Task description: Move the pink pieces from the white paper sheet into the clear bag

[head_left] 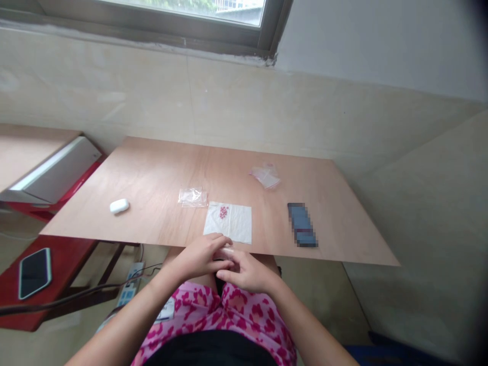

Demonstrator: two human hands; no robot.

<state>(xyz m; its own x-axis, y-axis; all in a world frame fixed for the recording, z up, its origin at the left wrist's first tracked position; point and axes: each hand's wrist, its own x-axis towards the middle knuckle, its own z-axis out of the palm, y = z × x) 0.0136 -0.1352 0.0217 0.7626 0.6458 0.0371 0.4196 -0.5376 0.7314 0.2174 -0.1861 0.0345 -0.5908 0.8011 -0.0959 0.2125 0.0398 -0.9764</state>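
Just off the table's front edge, over my lap, my left hand (208, 255) and my right hand (249, 270) meet. Between their fingers is a small clear plastic bag (225, 251), partly hidden by the fingers. Directly beyond them a white tissue (232, 229) lies flat on the table. A little heap of tiny pink and red pieces (223, 212) rests on its upper left part; they are too small to name. To the tissue's left are some clear plastic bags (192, 197). More small clear bags with a pinkish edge (266, 176) lie farther back.
On the wooden tabletop (152, 168) are a white earbud case (119, 206) at left and a blurred-out dark phone (302, 224) at right. Another phone (35, 273) lies on a red bench (68, 259) below. A power strip (130, 284) with cables is on the floor side.
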